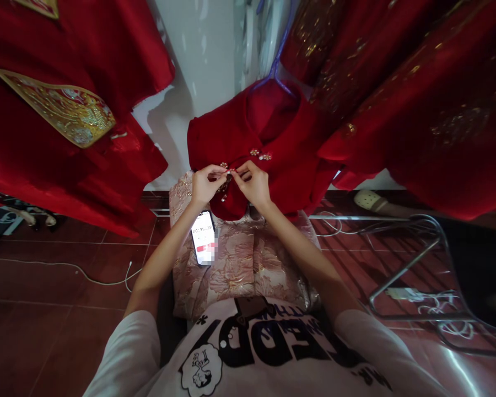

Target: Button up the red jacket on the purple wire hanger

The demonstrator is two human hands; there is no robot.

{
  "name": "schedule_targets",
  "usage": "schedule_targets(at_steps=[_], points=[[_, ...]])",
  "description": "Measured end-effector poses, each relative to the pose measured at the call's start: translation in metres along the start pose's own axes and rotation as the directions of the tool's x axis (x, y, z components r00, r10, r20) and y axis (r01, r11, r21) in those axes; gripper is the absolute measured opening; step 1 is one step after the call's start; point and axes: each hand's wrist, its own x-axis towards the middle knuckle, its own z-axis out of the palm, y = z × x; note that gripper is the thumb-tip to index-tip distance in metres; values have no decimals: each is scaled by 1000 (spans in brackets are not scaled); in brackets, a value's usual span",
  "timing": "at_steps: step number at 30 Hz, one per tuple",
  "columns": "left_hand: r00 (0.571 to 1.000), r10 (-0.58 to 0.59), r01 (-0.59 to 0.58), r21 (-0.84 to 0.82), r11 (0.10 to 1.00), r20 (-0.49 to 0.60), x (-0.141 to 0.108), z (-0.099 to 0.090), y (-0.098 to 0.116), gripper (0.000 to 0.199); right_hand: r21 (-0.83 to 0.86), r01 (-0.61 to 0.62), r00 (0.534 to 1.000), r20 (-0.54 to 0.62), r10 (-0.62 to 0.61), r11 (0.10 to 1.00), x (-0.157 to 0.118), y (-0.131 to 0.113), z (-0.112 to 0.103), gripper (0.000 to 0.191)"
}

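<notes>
I have both hands up at the front of the short red fabric jacket (pixel 240 140) that hangs on a purple hanger (pixel 278 65) against the white wall (pixel 198 60). My left hand (pixel 204 184) is curled nearly closed, its fingertips pinching the jacket's edge at a small beaded gold-and-pearl fastening (pixel 225 176); my right hand (pixel 254 184) is curled the same way, thumb and forefinger nipping the opposite edge, so the two hands meet almost touching at that clasp. Higher up, just under the collar, two beaded clasps (pixel 260 155) look already joined, so I judge the top of the front is fastened and the one between my fingers is in work; whether any remain below I cannot tell, as the hem is bunched under my hands. Beneath my forearms a black smartphone (pixel 204 238) with a lit timer screen lies on pink floral brocade cloth (pixel 240 264). Red embroidered garments (pixel 58 110) hang either side, and a clear chair with metal legs (pixel 430 275) stands on the dark red tiled floor (pixel 58 309)
</notes>
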Motion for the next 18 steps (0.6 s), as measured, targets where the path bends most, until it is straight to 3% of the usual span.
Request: schedule_targets(at_steps=[3, 8, 11, 15, 18], points=[[999, -30, 31, -61, 998, 13, 2, 0, -6, 8, 16, -11, 999, 31, 10, 1000, 0, 0, -3, 15], [974, -197, 210, -108, 972, 114, -11, -3, -20, 19, 58, -57, 975, 217, 44, 997, -8, 4, -24, 11], [955, -134, 128, 42, 991, 265, -26, -13, -25, 17, 32, -97, 939, 334, 81, 995, -20, 8, -43, 11], [874, -112, 48, 144, 988, 472, -38, -22, -27, 14, -188, -84, 877, 452, 163, 979, -32, 13, -58, 12], [840, -126, 88, 96, 991, 528, -39, -21, -28, 15, -381, -50, 888, 407, 216, 923, -36, 15, -56, 10]])
